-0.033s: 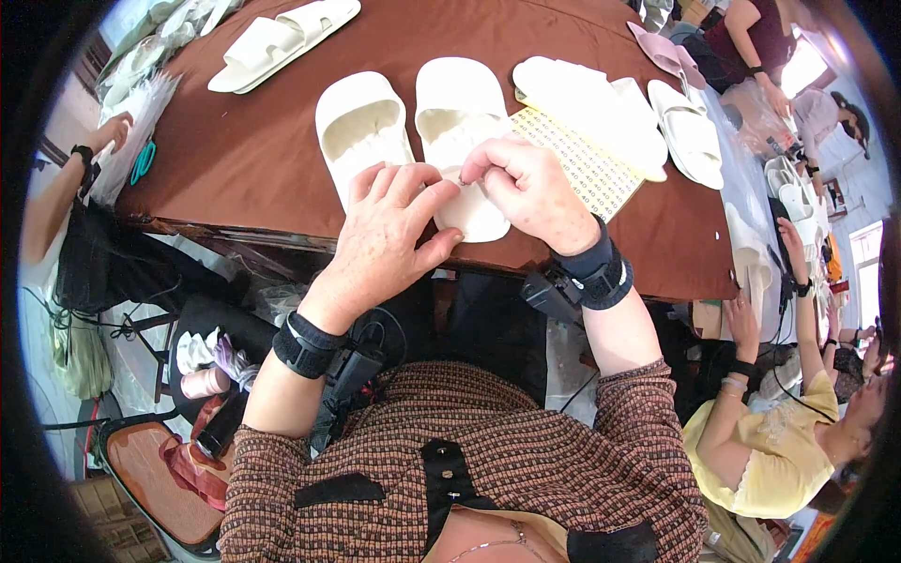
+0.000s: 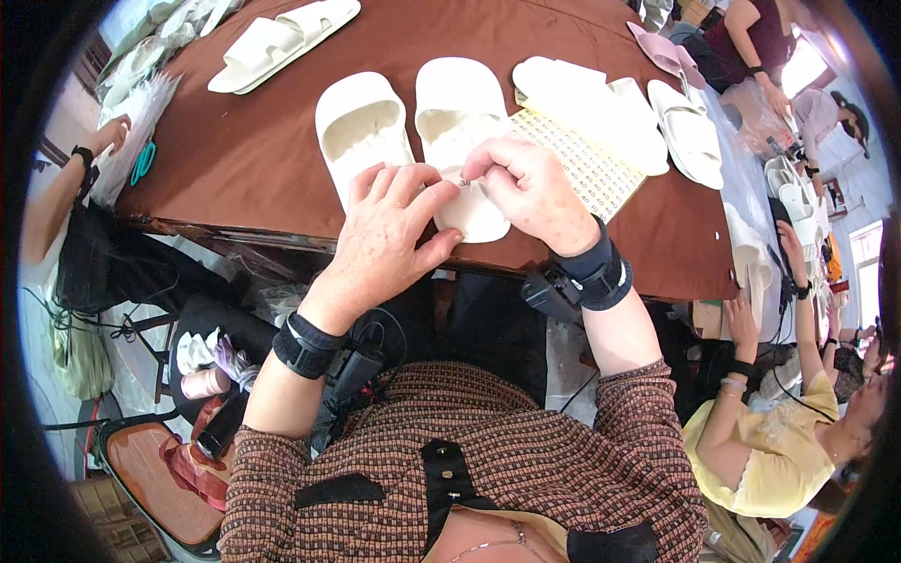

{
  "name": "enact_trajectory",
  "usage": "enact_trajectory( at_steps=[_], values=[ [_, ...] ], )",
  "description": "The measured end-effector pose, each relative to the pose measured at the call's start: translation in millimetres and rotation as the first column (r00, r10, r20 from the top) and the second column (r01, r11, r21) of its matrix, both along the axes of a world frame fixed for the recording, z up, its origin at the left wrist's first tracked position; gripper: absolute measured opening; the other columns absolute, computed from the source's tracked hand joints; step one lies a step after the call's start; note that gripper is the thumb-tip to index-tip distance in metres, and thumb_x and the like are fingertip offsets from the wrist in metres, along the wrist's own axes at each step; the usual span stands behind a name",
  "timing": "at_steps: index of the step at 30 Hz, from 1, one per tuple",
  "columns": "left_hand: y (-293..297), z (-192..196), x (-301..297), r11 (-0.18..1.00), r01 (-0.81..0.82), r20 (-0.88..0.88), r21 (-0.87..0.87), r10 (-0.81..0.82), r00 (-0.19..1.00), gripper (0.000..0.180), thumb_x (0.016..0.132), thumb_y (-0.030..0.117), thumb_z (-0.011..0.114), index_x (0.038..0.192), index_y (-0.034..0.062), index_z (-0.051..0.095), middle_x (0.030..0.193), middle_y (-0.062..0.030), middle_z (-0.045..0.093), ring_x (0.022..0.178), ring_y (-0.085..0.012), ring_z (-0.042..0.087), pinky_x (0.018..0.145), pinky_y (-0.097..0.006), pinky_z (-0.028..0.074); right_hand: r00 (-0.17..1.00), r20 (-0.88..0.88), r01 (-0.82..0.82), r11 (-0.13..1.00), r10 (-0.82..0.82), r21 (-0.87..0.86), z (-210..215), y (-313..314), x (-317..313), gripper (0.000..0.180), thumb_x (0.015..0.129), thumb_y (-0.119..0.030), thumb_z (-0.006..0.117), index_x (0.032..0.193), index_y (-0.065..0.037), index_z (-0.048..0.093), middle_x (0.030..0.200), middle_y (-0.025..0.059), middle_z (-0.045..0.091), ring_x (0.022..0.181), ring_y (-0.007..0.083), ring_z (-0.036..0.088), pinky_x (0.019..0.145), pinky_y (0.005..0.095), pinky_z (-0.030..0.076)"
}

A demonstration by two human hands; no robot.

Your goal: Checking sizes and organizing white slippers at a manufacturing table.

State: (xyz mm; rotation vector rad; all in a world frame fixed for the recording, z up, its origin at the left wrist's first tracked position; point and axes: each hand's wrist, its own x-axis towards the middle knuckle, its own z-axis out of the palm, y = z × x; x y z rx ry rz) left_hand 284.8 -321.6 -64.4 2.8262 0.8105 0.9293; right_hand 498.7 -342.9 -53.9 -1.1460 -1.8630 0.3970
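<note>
While left hand (image 2: 389, 225) lies fingers together on the near slipper (image 2: 460, 141), beside a second slipper (image 2: 361, 127), right hand (image 2: 526, 188) pinches a tiny sticker (image 2: 464, 182) just above it. Risk: sticker folds or lands crooked if the pinch slips. Sticker sheet (image 2: 587, 164) lies beyond the right hand.

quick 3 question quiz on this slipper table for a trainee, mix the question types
1. True or false: both hands, the left hand and the right hand, meet at the heel end of one white slipper.
2. Which lies just to the right of that slipper? A) teal scissors B) a yellow gridded sheet C) a pink slipper
3. Fill in: the table top is ____ in colour.

Key: 1 true; 2 B; 3 brown
</note>
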Motion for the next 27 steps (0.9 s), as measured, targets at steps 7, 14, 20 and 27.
enact_trajectory(
  at_steps=[7,14,20,27],
  values=[
    [0,1,-1,1.0,-0.004,-0.008,0.003,0.004,1.0,0.043,0.076,0.022,0.074,0.116,0.0117,0.061,0.114,-0.0074,0.057,0.109,-0.0285,0.053,0.101,-0.045,0.035,0.989,-0.075,0.121,0.992,-0.123,-0.041,3,0,-1,0.022,0.087,0.006,0.048,0.091,-0.001,0.069,0.087,0.0064,0.069,0.083,0.0136,0.064,0.073,0.0266,0.051],
    [0,2,1,1.0,0.005,-0.002,0.006,-0.005,1.0,0.043,0.075,0.021,0.074,0.115,0.0109,0.06,0.114,-0.0081,0.057,0.108,-0.0293,0.054,0.101,-0.045,0.036,0.962,-0.263,0.08,0.997,-0.071,0.022,-1,4,1,0.019,0.085,0.005,0.049,0.087,-0.001,0.067,0.084,0.009,0.069,0.078,0.0172,0.065,0.071,0.0295,0.051],
    [0,2,0,0.999,0.02,0.022,-0.025,-0.02,1.0,0.039,0.078,0.023,0.076,0.111,0.0099,0.062,0.112,-0.0077,0.058,0.107,-0.0287,0.055,0.103,-0.047,0.035,0.93,-0.364,-0.015,0.997,0.041,0.073,42,-16,1,0.021,0.087,0.008,0.048,0.091,0.001,0.067,0.091,0.0067,0.071,0.089,0.0144,0.066,0.082,0.0274,0.052],
    [5,10,-10,0.99,0.081,0.029,-0.115,-0.078,0.997,0.036,0.08,0.015,0.072,0.113,0.008,0.061,0.117,-0.009,0.058,0.112,-0.0314,0.053,0.102,-0.043,0.036,0.971,-0.235,0.004,0.988,0.033,0.156,73,0,17,0.017,0.088,0.002,0.052,0.095,-0.002,0.067,0.086,0.0067,0.067,0.082,0.0147,0.062,0.073,0.0281,0.049]
  ],
)
